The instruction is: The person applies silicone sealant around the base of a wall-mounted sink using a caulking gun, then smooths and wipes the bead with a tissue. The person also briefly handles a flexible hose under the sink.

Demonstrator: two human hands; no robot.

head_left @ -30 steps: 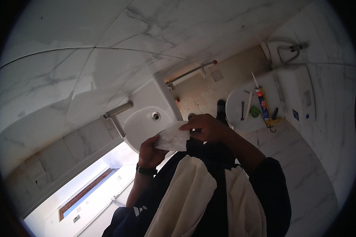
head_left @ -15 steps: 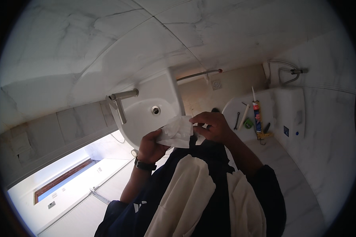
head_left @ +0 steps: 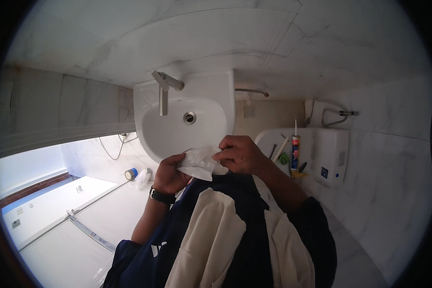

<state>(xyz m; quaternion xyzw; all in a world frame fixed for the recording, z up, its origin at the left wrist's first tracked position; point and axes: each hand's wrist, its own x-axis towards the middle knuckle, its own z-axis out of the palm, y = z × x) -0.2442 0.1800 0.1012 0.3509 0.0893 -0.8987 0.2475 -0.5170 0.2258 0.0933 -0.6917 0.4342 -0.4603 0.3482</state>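
Note:
A crumpled sheet of white tissue is held between my two hands, just in front of the washbasin's near rim. My left hand, with a dark watch on its wrist, grips the tissue's left side between thumb and fingers. On the other side, my right hand pinches the tissue's upper right edge with curled fingers. Beyond them lies the white washbasin, with a metal drain in its bowl and a brushed-metal tap at the back left.
To the right, a sealant gun with a long nozzle lies on a white toilet lid beside a green roll and several slim tools. A hose hangs at the far wall. On the floor at left are a can and a plastic bag.
My view has turned, so the basin sits straighter and the can and bag on the floor show. The tissue is more bunched, with my right fingers further over its edge.

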